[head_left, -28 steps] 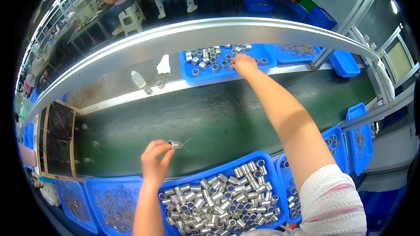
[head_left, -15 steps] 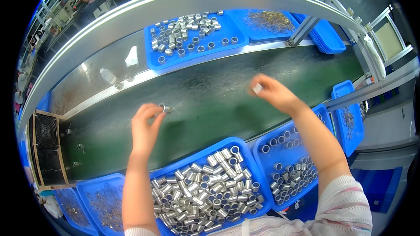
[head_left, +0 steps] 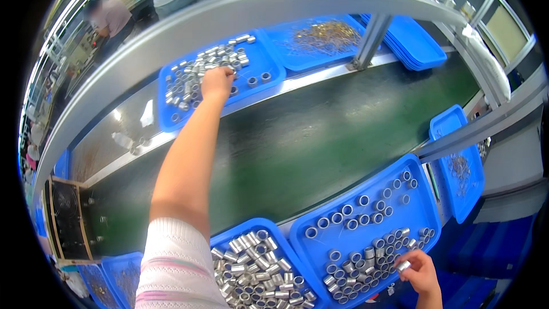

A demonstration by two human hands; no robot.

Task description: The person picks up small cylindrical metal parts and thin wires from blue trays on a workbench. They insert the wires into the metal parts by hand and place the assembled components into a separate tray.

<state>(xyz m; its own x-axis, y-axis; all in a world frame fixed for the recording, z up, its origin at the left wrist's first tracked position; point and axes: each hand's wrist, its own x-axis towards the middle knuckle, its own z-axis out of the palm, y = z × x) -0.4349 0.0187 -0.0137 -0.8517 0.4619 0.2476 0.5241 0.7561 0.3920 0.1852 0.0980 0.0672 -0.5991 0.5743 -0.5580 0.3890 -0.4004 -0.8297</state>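
Note:
My left hand [head_left: 218,84] reaches across the belt into the far blue tray [head_left: 269,51]. Its fingers are curled together among short metal sleeves [head_left: 197,67]; what they grip is mostly hidden. At the lower right, my right hand [head_left: 422,274] pinches a shiny metal sleeve [head_left: 404,266] between thumb and fingers. This hand is over the right-hand corner of the near blue tray [head_left: 320,250], where many sleeves stand upright. Beside that tray, another blue tray holds a heap of loose sleeves [head_left: 257,269], many on their sides.
Between the tray rows runs a green conveyor belt [head_left: 297,131]. A metal frame beam [head_left: 257,3] arches over the far side. Thin wire pieces [head_left: 326,37] lie in a far tray, near stacked blue trays [head_left: 414,46]. A fan box [head_left: 66,212] stands at the left end.
My left hand has gone from above the belt to the far tray. My right hand has come back from the belt to the near tray, still with a sleeve. The view has shifted.

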